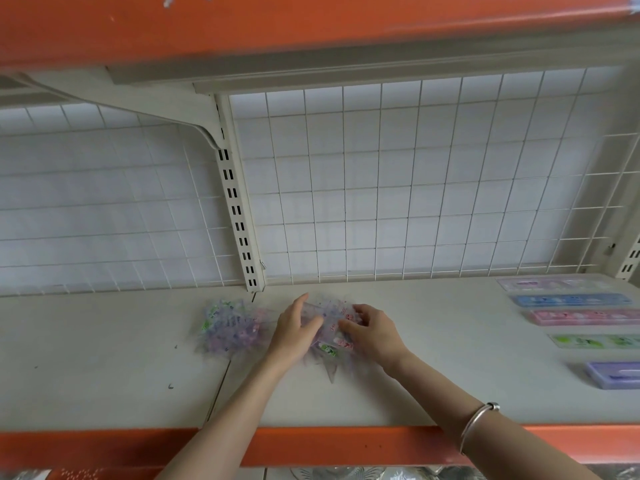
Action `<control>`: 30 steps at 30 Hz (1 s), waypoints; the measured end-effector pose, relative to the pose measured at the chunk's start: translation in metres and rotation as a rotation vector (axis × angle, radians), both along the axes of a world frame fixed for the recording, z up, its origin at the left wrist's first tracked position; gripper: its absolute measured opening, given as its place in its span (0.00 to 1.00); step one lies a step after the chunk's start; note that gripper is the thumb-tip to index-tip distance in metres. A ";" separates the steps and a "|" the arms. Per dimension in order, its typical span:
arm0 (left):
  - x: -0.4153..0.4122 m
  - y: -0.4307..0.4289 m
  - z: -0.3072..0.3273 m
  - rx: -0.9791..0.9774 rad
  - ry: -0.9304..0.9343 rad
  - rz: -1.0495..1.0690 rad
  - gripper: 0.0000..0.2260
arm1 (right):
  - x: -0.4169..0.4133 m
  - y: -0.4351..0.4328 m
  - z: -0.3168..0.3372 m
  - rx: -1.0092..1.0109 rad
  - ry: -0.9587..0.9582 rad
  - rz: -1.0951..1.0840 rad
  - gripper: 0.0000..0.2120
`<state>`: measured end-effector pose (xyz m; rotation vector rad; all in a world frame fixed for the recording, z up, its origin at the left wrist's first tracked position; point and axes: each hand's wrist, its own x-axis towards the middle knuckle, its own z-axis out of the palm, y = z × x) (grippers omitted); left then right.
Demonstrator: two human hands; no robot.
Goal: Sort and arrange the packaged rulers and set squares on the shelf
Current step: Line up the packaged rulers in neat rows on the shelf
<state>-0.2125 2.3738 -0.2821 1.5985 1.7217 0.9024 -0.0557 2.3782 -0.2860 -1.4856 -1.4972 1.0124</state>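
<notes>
**Slippery stack being held between 2 grips**

A stack of packets (pixel 329 317) is being held low on the shelf (pixel 450 358) between the left grip (pixel 294 327) and the right grip (pixel 372 332). Fingers of both are being curled around its opposite edges, with nothing else in hand. The contents are blurred, so rulers cannot be told from set squares.

The wrappers are looking glossy, so packets are likely being risked to sliding. The lowest ones, poking out beneath the grips toward the person, could be fanned out or left behind. A loose pile (pixel 230 327) is lying just left of the left grip, and a leftward push could be mixing the 2 groups.

Well to the right of the right grip, 5 ruler packs (pixel 585 317) are being displayed in a column, each apart. Behind both grips, backward travel is being limited by the wire grid (pixel 415 185) and the slotted upright (pixel 239 216).
</notes>
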 end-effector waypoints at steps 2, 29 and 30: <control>-0.004 0.001 0.000 -0.002 0.002 0.012 0.26 | -0.005 0.000 -0.001 0.007 0.002 0.006 0.13; -0.036 0.000 0.003 0.122 0.059 0.045 0.20 | -0.009 0.015 0.014 -0.223 0.412 -0.114 0.04; -0.036 0.000 0.001 0.137 0.094 0.044 0.19 | -0.005 0.015 0.015 -0.266 0.492 -0.118 0.04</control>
